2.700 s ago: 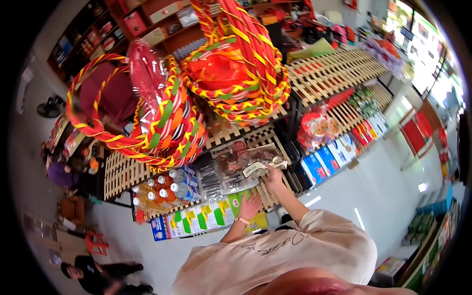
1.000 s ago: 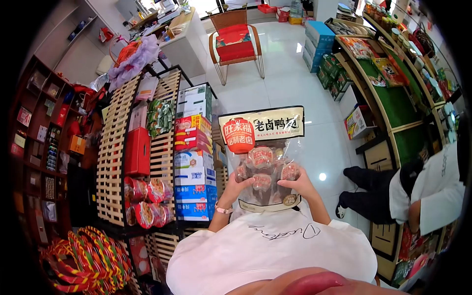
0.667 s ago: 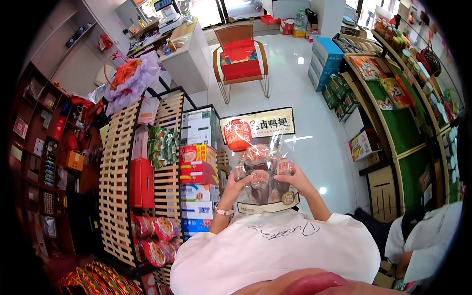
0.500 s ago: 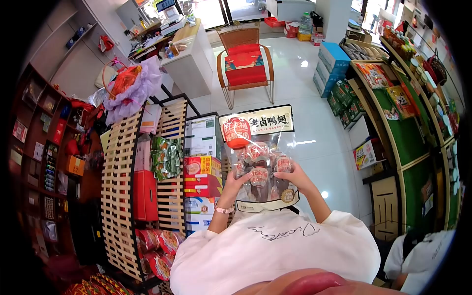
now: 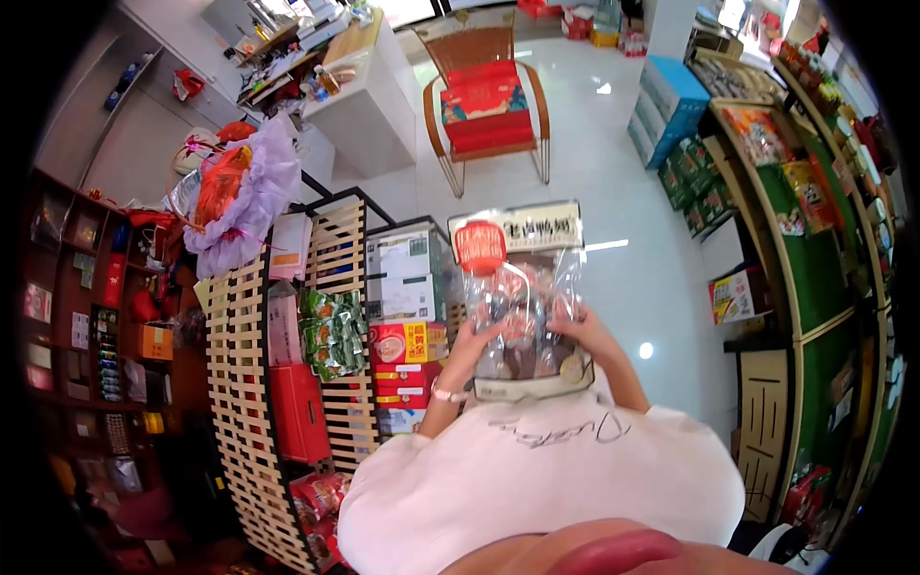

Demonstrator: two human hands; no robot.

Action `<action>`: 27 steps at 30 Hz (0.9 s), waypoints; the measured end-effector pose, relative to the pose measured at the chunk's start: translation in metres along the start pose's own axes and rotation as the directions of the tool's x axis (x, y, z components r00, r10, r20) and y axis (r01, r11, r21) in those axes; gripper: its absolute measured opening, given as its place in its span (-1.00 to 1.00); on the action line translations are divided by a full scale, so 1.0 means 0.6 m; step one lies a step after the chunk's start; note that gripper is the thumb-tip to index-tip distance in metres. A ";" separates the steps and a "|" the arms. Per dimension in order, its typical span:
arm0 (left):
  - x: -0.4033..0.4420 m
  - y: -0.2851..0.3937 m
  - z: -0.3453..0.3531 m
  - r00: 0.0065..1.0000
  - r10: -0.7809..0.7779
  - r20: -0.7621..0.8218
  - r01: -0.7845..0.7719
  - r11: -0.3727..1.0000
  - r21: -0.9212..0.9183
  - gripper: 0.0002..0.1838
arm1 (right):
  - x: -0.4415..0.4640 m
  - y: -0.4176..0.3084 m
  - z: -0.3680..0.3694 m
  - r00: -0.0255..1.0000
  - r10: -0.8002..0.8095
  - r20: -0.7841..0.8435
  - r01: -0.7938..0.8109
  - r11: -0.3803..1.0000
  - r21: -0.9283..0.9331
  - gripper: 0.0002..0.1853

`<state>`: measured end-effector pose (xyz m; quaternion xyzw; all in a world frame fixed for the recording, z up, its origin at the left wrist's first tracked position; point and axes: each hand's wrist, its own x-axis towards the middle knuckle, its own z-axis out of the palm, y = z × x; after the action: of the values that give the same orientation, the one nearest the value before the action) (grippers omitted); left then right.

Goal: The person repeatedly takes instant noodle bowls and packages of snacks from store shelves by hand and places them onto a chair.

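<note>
A large clear plastic snack bag (image 5: 525, 359), with a red round logo and a cream label band across its top, is held upright in front of my white shirt. Small wrapped packets with red printing show through it. My left hand (image 5: 468, 350), with a band on the wrist, grips the bag's left side, its thumb on the front. On the opposite edge, my right hand (image 5: 589, 337) holds it the same way. The fingers behind the bag are hidden.
To the left stands a slatted wooden rack (image 5: 235, 383) with boxes and green packets (image 5: 333, 335). A wicker chair (image 5: 470, 48) with a red cushion is ahead. Blue boxes (image 5: 666, 105) and stocked shelves (image 5: 805, 278) line the right. A white counter (image 5: 359, 105) stands front left.
The bag and both hands have shifted slightly right in view, still together. The head view has turned a little, and the person at the lower right has mostly left the picture.
</note>
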<state>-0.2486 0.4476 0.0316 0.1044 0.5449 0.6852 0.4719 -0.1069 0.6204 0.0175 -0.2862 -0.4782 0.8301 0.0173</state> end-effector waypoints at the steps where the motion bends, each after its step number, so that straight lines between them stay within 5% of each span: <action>1: 0.019 0.002 -0.006 0.999 -0.026 -0.022 0.026 1.000 0.013 -0.58 | 0.020 -0.008 -0.002 1.000 0.020 -0.001 -0.020 1.000 0.021 -0.54; 8: 0.233 0.078 -0.019 0.999 -0.028 -0.022 0.027 0.998 -0.053 -0.61 | 0.223 -0.123 -0.047 0.993 -0.117 0.000 0.117 0.993 0.002 -0.41; 15: 0.446 0.194 0.010 0.998 -0.057 0.017 0.056 0.997 0.049 -0.62 | 0.370 -0.261 -0.096 0.970 -0.162 -0.183 0.156 0.987 -0.044 -0.20; 27: 0.614 0.228 -0.076 0.989 -0.120 -0.090 0.114 0.991 -0.066 -0.58 | 0.585 -0.316 -0.114 0.995 0.016 -0.100 -0.025 0.996 -0.091 -0.12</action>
<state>-0.5476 0.7036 -0.0070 0.0255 0.5507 0.6767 0.4880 -0.4127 0.8830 -0.0169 -0.3324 -0.5117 0.7920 0.0191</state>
